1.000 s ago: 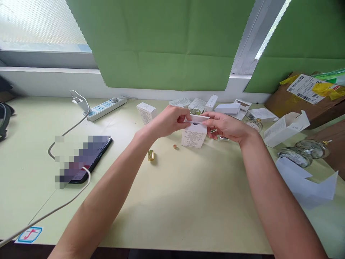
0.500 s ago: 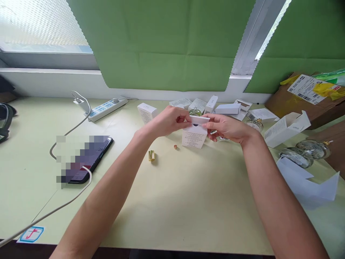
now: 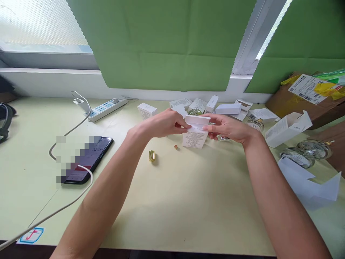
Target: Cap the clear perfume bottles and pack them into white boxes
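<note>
A small white carton (image 3: pixel 194 138) with printed text stands upright on the pale green table (image 3: pixel 172 201), its top flap raised. My left hand (image 3: pixel 164 123) pinches the flap at the carton's left top edge. My right hand (image 3: pixel 226 127) grips the carton's right top edge, fingers curled round it. A gold cap (image 3: pixel 151 155) lies on the table to the left of the carton, and a tiny brown bead-like piece (image 3: pixel 175 146) lies nearer it.
Several white cartons (image 3: pixel 147 109) and glass bottles (image 3: pixel 298 157) are scattered behind and to the right. An open white carton (image 3: pixel 288 127), white paper (image 3: pixel 309 183), a brown parcel (image 3: pixel 302 97), a phone (image 3: pixel 86 158) with a white cable and a power strip (image 3: pixel 106 107) also lie here.
The carton's top flap has lifted and opened a little. My left hand has slid slightly left and lower along the flap edge. My right hand keeps its hold.
</note>
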Available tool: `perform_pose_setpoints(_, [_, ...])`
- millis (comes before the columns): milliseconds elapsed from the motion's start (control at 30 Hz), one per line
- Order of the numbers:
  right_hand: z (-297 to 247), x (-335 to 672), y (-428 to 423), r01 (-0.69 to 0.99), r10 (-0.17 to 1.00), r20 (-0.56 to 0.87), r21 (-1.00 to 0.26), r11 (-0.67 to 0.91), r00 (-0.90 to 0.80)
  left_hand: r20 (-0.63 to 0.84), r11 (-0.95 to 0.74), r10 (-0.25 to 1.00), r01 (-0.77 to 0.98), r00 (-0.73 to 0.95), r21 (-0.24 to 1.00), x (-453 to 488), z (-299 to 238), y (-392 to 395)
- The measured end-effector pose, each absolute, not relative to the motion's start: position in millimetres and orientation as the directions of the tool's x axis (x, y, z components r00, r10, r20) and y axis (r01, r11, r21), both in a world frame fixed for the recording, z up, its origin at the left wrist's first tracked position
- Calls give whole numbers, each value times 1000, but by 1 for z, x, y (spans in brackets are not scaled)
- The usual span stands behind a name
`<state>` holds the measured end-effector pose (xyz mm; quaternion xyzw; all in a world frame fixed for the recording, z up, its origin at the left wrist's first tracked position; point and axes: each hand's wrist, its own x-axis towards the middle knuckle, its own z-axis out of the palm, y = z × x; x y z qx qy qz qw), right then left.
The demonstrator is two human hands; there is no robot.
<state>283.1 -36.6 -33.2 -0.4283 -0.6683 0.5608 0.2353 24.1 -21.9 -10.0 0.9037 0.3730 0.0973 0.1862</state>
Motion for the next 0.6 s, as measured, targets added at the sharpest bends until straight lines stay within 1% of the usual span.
perform_pose_setpoints(67, [-29,282,-39,301,871,-121,-953,33,-477,5,-635,721,658,693,406,23,-7,-24])
perform_pose_setpoints(133, [-26,279,-41,313,902,-78,-948,66,-426,15,-636,723,656,691,406,23,-7,-24])
perform_pose_setpoints(267, [-23,274,-42,382,930,-23,-915,129,-368,126,-650,728,620,674,440,21,-12,-18])
perform_pose_setpoints(367, [-19,274,-44,399,907,-45,-906,140,-419,204,-662,727,590,655,463,19,-15,-15])
perform_pose_setpoints(467, [-16,276,-45,418,878,-77,-896,147,-472,223,-654,737,587,638,477,19,-12,-16])
perform_pose_setpoints(600, [-17,277,-45,431,884,-90,-892,133,-459,277,-630,769,609,576,482,19,-6,-20])
